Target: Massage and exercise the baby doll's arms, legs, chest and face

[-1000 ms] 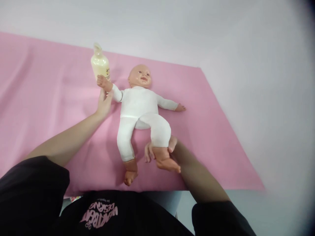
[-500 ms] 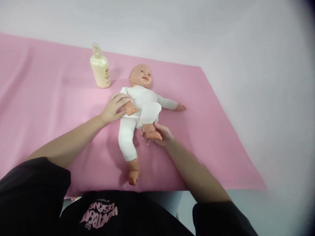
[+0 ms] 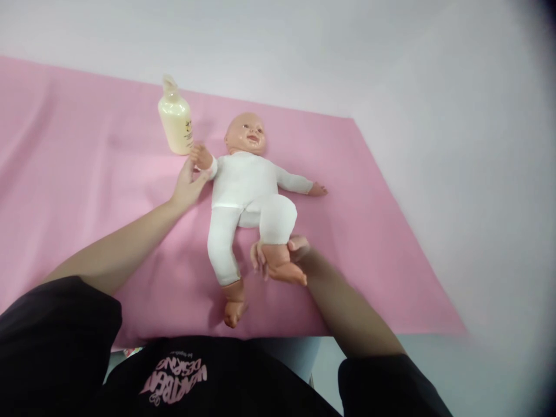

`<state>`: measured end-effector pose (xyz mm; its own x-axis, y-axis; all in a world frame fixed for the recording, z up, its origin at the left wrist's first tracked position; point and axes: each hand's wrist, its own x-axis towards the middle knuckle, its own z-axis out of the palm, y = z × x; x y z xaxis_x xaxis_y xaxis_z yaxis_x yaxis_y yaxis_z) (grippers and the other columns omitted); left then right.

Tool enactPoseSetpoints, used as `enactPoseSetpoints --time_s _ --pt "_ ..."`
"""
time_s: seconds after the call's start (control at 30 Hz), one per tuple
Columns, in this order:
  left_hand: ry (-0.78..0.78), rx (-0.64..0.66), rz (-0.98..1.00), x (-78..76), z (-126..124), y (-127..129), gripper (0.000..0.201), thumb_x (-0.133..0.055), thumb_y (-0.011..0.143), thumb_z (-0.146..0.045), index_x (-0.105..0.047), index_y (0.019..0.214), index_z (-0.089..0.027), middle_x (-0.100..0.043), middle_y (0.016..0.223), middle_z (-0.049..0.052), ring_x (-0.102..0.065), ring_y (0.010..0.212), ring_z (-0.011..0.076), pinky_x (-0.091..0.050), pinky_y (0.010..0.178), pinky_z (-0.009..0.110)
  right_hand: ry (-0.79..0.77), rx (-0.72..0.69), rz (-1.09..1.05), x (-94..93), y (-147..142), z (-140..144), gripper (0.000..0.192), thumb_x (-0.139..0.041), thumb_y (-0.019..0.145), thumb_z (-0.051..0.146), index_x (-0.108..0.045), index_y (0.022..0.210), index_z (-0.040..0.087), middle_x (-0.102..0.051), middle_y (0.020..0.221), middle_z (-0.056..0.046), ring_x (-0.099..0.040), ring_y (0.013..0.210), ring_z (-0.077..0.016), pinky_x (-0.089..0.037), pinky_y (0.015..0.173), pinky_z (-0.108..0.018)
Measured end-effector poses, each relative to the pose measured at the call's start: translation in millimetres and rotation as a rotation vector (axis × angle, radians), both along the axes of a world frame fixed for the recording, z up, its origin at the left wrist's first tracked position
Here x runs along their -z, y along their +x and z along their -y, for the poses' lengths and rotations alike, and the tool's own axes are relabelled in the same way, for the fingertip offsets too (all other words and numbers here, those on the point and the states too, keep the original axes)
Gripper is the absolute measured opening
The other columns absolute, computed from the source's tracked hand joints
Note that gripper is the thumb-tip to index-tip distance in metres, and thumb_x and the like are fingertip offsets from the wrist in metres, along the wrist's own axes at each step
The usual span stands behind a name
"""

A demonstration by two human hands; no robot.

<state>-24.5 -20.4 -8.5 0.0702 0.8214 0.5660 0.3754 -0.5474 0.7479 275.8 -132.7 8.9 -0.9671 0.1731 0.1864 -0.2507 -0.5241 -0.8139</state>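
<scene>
A doll (image 3: 245,185) in a white suit is laid on its back at the centre of the frame, head toward the top, on a pink sheet (image 3: 87,174). The sheet is spread over a worktop (image 3: 434,359) and fills the left and middle of the frame; folds are seen in it at the left, and its right edge runs diagonally from the upper middle to the lower right. Pale grey worktop is seen at the lower right beyond the sheet. A plain whitish wall (image 3: 391,69) fills the top and right of the frame.

The left hand (image 3: 187,184) is closed loosely about the doll's arm at the wrist, left of the doll's head, and the arm is held raised. The right hand (image 3: 282,258) is wrapped about the doll's ankle just below centre, with the knee bent up and the foot held off the sheet. The doll's other leg lies straight toward the bottom edge.

A cream bottle (image 3: 175,123) stands upright on the sheet at the upper left, just beside the doll's raised hand.
</scene>
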Motion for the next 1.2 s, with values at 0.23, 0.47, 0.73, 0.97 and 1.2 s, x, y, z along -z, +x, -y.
enactPoseSetpoints --time_s 0.23,0.47,0.73,0.97,1.2 --pt "-0.278 -0.043 0.51 23.3 -33 -17 0.064 -0.037 0.104 -0.069 -0.034 0.152 -0.026 -0.048 0.163 0.009 -0.051 0.141 0.0254 -0.048 0.112 0.053 0.344 -0.219 0.433 -6.8 9 0 0.044 -0.083 0.084 0.049 -0.076 0.103 0.01 -0.078 0.099 -0.01 -0.076 0.102 -0.0211 -0.059 0.095 -0.027" --pt "-0.203 -0.04 0.354 24.2 -29 -19 0.066 -0.034 0.105 -0.07 -0.024 0.154 -0.027 -0.042 0.166 0.013 -0.051 0.144 0.0278 -0.052 0.109 0.053 0.31 -0.334 0.319 -27.1 -8 -5 0.042 -0.097 0.066 0.037 -0.071 0.092 0.017 -0.072 0.086 -0.002 -0.075 0.104 -0.024 -0.06 0.099 -0.034" --pt "0.175 0.023 -0.127 -7.3 14 4 0.061 -0.057 0.095 -0.068 -0.057 0.14 -0.027 -0.065 0.137 0.016 -0.059 0.132 0.0337 -0.043 0.116 0.056 0.079 -0.101 0.019 -2.8 -2 -5 0.054 -0.083 0.077 0.061 -0.07 0.1 0.014 -0.07 0.102 -0.011 -0.074 0.102 -0.0257 -0.063 0.094 -0.042" --pt "0.239 0.153 -0.465 -27.2 28 14 0.049 -0.059 0.095 -0.064 -0.072 0.126 -0.028 -0.071 0.128 0.014 -0.061 0.122 0.033 -0.039 0.112 0.058 -0.323 0.456 -0.009 2.6 9 -7 0.049 -0.066 0.089 0.063 -0.064 0.096 0.015 -0.067 0.1 -0.006 -0.072 0.093 -0.0191 -0.067 0.078 -0.034" --pt "0.32 0.146 -0.53 -22.6 26 14 0.044 -0.056 0.1 -0.06 -0.072 0.127 -0.029 -0.073 0.128 0.013 -0.061 0.122 0.0307 -0.041 0.109 0.054 -0.352 0.54 0.122 1.5 9 -8 0.047 -0.072 0.084 0.061 -0.064 0.09 0.015 -0.068 0.096 -0.006 -0.071 0.086 -0.0195 -0.067 0.07 -0.033"
